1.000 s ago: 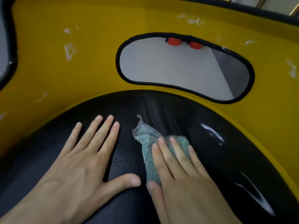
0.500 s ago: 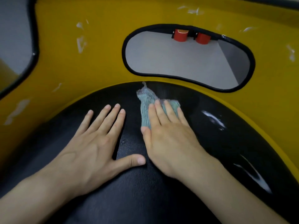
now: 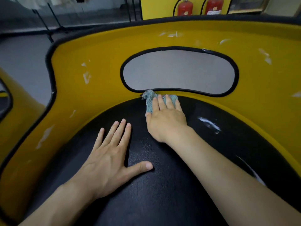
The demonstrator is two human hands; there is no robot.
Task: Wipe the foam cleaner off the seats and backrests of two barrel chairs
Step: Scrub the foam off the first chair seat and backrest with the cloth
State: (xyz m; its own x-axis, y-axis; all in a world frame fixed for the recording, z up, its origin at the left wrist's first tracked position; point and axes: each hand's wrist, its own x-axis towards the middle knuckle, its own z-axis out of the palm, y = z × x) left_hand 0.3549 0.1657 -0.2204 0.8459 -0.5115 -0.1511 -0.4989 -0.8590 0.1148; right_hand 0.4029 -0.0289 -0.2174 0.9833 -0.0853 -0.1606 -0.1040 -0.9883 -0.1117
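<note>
A barrel chair fills the view, with a black seat (image 3: 162,185) and a curved yellow backrest (image 3: 101,62). My right hand (image 3: 164,116) presses a small teal cloth (image 3: 150,99) flat with straight fingers at the seat's far edge, where it meets the backrest under an oval cut-out (image 3: 179,70). My left hand (image 3: 112,154) rests flat on the seat with fingers spread and holds nothing. White foam streaks (image 3: 210,123) lie on the seat to the right of the cloth. Foam smears (image 3: 86,75) dot the backrest on both sides.
Part of a second yellow chair (image 3: 9,111) shows at the left edge. Two red fire extinguishers (image 3: 184,7) stand against a yellow wall beyond the backrest. Grey floor lies at the upper left, with thin black poles (image 3: 48,26) on it.
My right hand has slid the cloth away from me across the seat, from near the left thumb up to the backrest seam. The left hand has stayed planted; the view has lifted.
</note>
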